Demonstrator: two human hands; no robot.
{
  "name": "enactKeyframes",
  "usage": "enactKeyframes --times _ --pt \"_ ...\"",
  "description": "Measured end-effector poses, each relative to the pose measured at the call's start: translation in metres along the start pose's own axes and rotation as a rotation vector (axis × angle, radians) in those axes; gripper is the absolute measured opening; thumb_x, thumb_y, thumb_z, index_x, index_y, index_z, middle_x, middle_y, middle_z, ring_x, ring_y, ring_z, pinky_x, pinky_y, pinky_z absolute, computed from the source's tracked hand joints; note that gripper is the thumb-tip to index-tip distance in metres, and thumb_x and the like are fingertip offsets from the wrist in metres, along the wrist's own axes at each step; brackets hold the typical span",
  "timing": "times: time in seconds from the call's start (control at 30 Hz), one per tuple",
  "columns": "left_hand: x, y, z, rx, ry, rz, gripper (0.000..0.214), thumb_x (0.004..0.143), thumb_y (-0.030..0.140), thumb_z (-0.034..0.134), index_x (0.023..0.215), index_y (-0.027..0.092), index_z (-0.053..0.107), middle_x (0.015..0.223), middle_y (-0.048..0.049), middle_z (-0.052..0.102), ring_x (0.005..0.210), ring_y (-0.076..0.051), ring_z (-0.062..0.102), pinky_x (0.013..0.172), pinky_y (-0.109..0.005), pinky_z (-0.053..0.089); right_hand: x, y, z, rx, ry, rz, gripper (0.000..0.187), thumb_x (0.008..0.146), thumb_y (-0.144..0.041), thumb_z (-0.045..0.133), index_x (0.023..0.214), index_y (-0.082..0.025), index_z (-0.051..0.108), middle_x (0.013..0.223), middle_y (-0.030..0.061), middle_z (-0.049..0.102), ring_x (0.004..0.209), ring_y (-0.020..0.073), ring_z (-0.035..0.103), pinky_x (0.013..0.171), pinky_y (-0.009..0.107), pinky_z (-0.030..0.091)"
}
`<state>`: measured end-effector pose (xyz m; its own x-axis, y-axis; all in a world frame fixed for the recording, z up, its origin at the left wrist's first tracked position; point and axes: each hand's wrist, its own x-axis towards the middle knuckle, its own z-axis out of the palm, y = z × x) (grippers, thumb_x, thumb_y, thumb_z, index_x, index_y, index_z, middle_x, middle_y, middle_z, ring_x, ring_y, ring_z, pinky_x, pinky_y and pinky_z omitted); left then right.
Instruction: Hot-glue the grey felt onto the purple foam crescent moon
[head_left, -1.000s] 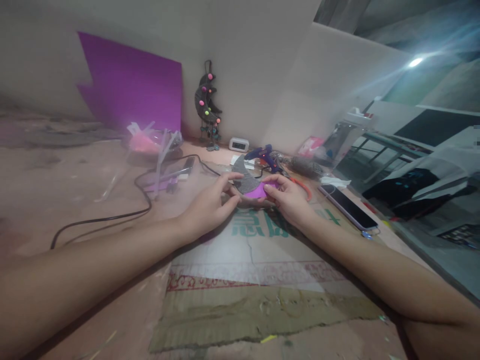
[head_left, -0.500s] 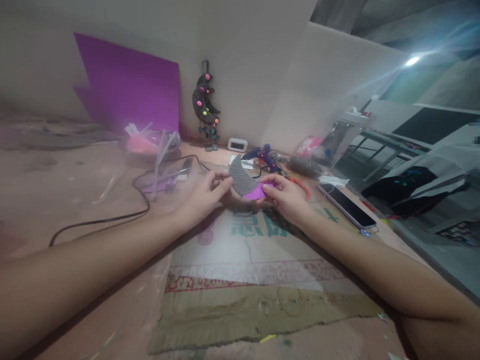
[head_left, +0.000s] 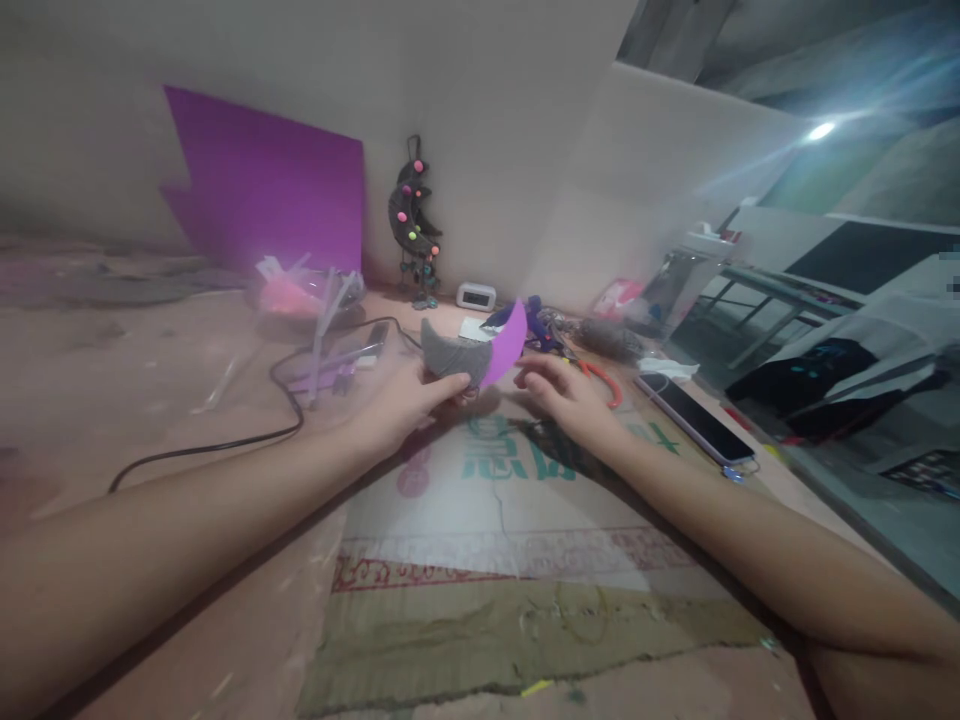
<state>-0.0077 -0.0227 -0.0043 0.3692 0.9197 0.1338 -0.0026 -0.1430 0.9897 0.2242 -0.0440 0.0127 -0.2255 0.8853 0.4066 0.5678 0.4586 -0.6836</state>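
L hand [head_left: 409, 400], 11 o'clock, pinches crescent [head_left: 501, 355] by lower curve; R hand [head_left: 571, 400], 1 o'clock, part-open, apparently holding nothing. Crescent's at 12, prob. v. light, bendy; best gripped on wrapped grey part [head_left: 454, 350]. Glue gun [head_left: 537, 325] beyond, approx. 12:30.

From where I stand, the crescent cutout [head_left: 456, 354] is two-toned: grey with fine ribbed lines on one part, plain bright violet on the other. The big card sheet [head_left: 277, 195] is a deeper purple. A dark grey crescent ornament [head_left: 400, 214] is dotted pink, purple, lime and orange. The glue gun [head_left: 538, 325] looks dark blue, the curved tool handle [head_left: 604, 383] orange, the clock [head_left: 476, 296] white with a dark display. Green characters and a red scrollwork band mark the pale-faced brown cardboard [head_left: 450, 640] over the pinkish tabletop [head_left: 180, 390].
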Motion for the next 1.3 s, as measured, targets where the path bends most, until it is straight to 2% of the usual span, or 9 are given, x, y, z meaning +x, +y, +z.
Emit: enactKeyframes --times 0.1,0.2,0.33,0.53,0.67,0.8,0.93,1.07,1.3 --pt "0.001 -0.002 0.0 0.0 0.072 0.029 0.027 0.079 0.042 0.063 0.085 0.015 0.062 0.078 -0.0032 0.064 0.063 -0.013 0.055 0.051 -0.021 0.037 -0.002 -0.003 -0.001 -0.273 -0.251 -0.152 0.027 0.086 -0.043 0.061 0.097 -0.018 0.067 0.102 0.0098 0.067 0.097 0.0236 0.062 0.09 0.041 0.047" --pt "0.0 0.001 0.001 -0.002 0.086 0.036 0.028 0.079 0.041 0.061 0.091 0.015 0.061 0.086 -0.0048 0.066 0.073 -0.016 0.059 0.058 -0.023 0.043 -0.007 -0.011 0.004 -0.363 -0.348 -0.331 0.028 0.081 -0.042 0.069 0.096 -0.019 0.066 0.105 0.0101 0.065 0.101 0.0233 0.058 0.09 0.04 0.047" --pt "-0.003 0.008 0.003 0.101 0.056 0.123 0.021 0.08 0.034 0.057 0.092 0.016 0.061 0.094 -0.0053 0.068 0.081 -0.018 0.06 0.066 -0.026 0.048 -0.014 -0.02 0.014 -0.384 -0.322 -0.435 0.012 0.09 -0.027 0.058 0.083 -0.018 0.063 0.095 0.0086 0.066 0.094 0.02 0.058 0.087 0.037 0.047" --pt "-0.006 0.011 0.005 0.205 0.108 0.153 0.027 0.08 0.032 0.056 0.099 0.016 0.064 0.106 -0.0062 0.07 0.1 -0.023 0.062 0.08 -0.031 0.051 -0.02 -0.032 0.017 -0.489 -0.23 -0.658 0.018 0.095 -0.019 0.047 0.084 -0.018 0.061 0.075 0.0049 0.065 0.074 0.0172 0.057 0.084 0.037 0.047" --pt "-0.008 0.011 0.005 0.221 0.062 0.15 0.033 0.079 0.031 0.058 0.108 0.016 0.064 0.114 -0.0076 0.068 0.102 -0.024 0.062 0.077 -0.031 0.052 -0.028 -0.039 0.011 -0.581 -0.222 -0.769 0.021 0.094 -0.016 0.043 0.089 -0.016 0.063 0.07 0.0046 0.063 0.065 0.016 0.054 0.068 0.031 0.044" --pt "-0.007 0.008 0.004 0.244 0.01 0.034 0.041 0.078 0.034 0.061 0.115 0.016 0.061 0.108 -0.0091 0.069 0.08 -0.021 0.064 0.054 -0.025 0.048 -0.029 -0.053 0.001 -0.45 -0.168 -0.582 0.018 0.094 -0.02 0.046 0.092 -0.02 0.064 0.077 0.0036 0.068 0.067 0.0142 0.058 0.064 0.027 0.043" --pt "-0.006 0.007 0.004 0.268 -0.023 0.082 0.035 0.076 0.029 0.062 0.108 0.015 0.062 0.096 -0.0061 0.07 0.077 -0.018 0.062 0.062 -0.027 0.049 -0.018 -0.068 -0.014 -0.215 -0.108 -0.193 0.011 0.089 -0.026 0.055 0.085 -0.02 0.062 0.076 0.002 0.066 0.067 0.0132 0.059 0.06 0.025 0.044" --pt "-0.008 0.01 0.005 0.281 -0.037 0.057 0.031 0.075 0.029 0.062 0.103 0.015 0.062 0.084 -0.0036 0.069 0.066 -0.016 0.059 0.054 -0.025 0.046 -0.005 -0.064 -0.029 0.005 -0.184 0.06 0.016 0.087 -0.034 0.057 0.082 -0.019 0.057 0.065 -0.0003 0.062 0.06 0.0126 0.058 0.057 0.026 0.044" --pt "-0.009 0.012 0.005 0.309 -0.07 0.026 0.028 0.075 0.031 0.062 0.099 0.016 0.062 0.09 -0.0048 0.07 0.069 -0.018 0.063 0.055 -0.026 0.047 0.006 -0.045 -0.049 -0.374 -0.149 -0.017 0.021 0.086 -0.039 0.059 0.082 -0.02 0.066 0.059 -0.0031 0.055 0.051 0.0097 0.046 0.051 0.025 0.033"
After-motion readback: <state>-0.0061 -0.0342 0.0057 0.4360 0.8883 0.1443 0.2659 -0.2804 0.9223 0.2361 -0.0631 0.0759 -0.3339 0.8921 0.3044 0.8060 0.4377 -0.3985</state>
